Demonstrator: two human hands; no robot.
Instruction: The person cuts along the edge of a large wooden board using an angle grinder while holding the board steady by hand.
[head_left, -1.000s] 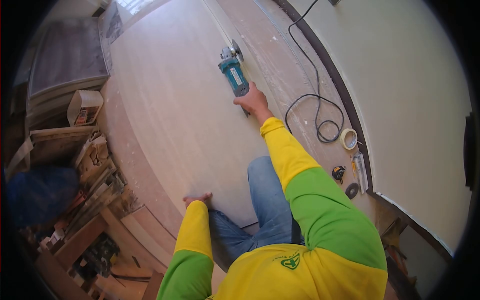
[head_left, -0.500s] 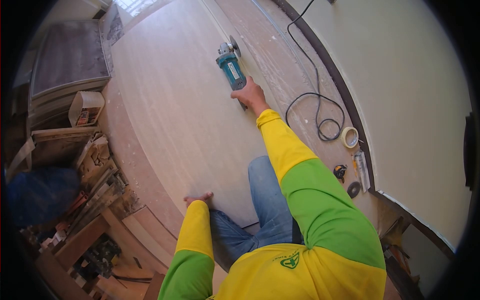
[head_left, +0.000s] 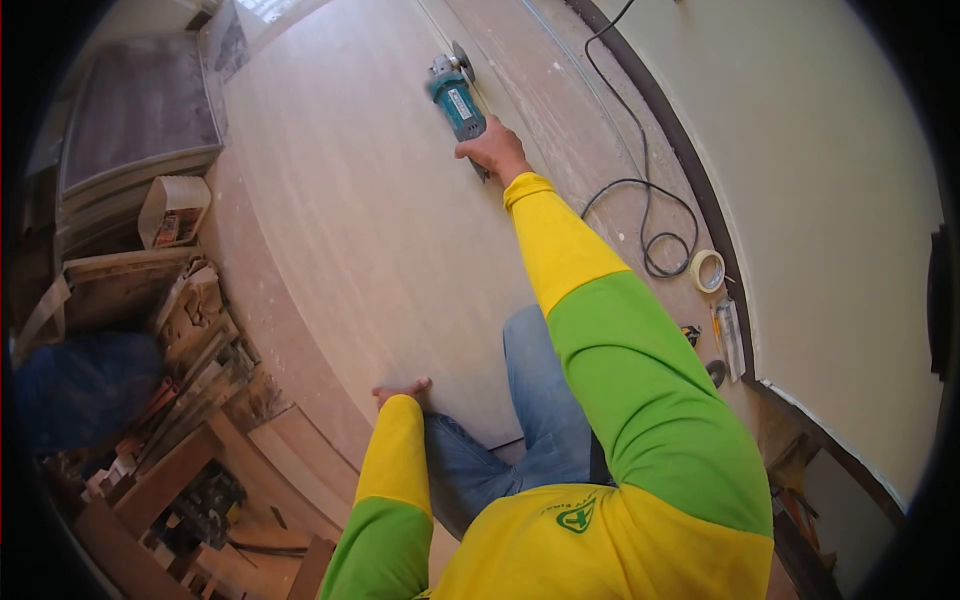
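Observation:
My right hand (head_left: pixel 497 150) is wrapped around the rear body of a teal angle grinder (head_left: pixel 459 107), arm stretched far forward. The grinder's disc (head_left: pixel 463 62) sits on its right side, over the long right edge of a pale wooden panel (head_left: pixel 350 210); whether it touches the wood I cannot tell. Near the panel's close left edge, my left hand (head_left: pixel 402 391) lies on the surface beside my knee, thumb stretched out and nothing visible in it. Part of that hand is hidden by the yellow cuff.
A black cord (head_left: pixel 646 150) loops along the right side. Beside it lie a tape roll (head_left: pixel 707 271), a pencil (head_left: pixel 716 327) and a partly covered tape measure (head_left: pixel 692 334). At left stand a white bucket (head_left: pixel 174 211), a blue bag (head_left: pixel 90 390) and wood offcuts (head_left: pixel 205 375).
My right hand has pushed the grinder a little farther forward and slightly left along the panel edge. My right sleeve now covers most of the tape measure. The left hand stays nearly still.

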